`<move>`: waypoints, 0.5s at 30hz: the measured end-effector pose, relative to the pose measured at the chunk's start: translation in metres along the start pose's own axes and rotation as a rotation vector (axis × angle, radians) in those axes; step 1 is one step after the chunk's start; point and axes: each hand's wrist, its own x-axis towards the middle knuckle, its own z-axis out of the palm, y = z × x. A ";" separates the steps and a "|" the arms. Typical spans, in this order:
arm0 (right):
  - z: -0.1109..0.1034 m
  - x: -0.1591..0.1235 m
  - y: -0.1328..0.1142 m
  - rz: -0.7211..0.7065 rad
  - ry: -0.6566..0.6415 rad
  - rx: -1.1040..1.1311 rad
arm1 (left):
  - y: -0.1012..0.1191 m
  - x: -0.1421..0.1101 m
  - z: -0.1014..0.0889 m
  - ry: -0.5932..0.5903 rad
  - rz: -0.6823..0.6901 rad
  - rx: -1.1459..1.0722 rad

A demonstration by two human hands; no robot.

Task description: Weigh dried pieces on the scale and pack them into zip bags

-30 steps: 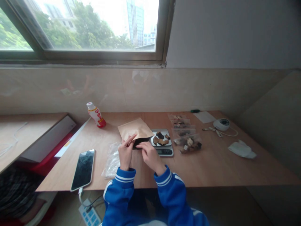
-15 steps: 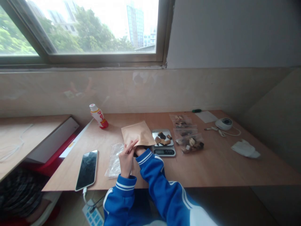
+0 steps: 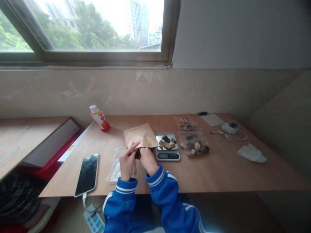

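The left hand (image 3: 127,163) and right hand (image 3: 147,159) pinch a tan kraft-paper pouch (image 3: 141,136) between pressed-together fingers (image 3: 133,148), beside a silver digital scale (image 3: 167,156).

Fingers (image 3: 132,149) mostly hide the dark object (image 3: 137,155).

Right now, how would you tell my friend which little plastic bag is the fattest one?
Start at the wooden table below the window. Just right of the digital kitchen scale is a row of small clear plastic bags. Pick the front one, closest to the table's edge: it bulges with brown and pale chunks, while the bags behind it lie flatter.
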 end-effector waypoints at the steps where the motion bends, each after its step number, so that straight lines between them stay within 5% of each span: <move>1: -0.003 -0.006 0.001 -0.015 0.016 0.014 | 0.000 0.001 -0.001 0.000 0.003 -0.001; 9: -0.044 -0.044 0.031 -0.287 0.272 0.391 | 0.008 0.015 -0.003 -0.004 0.021 0.011; 15: -0.084 -0.038 0.094 -0.133 0.427 0.461 | 0.008 0.022 -0.003 -0.015 0.025 0.023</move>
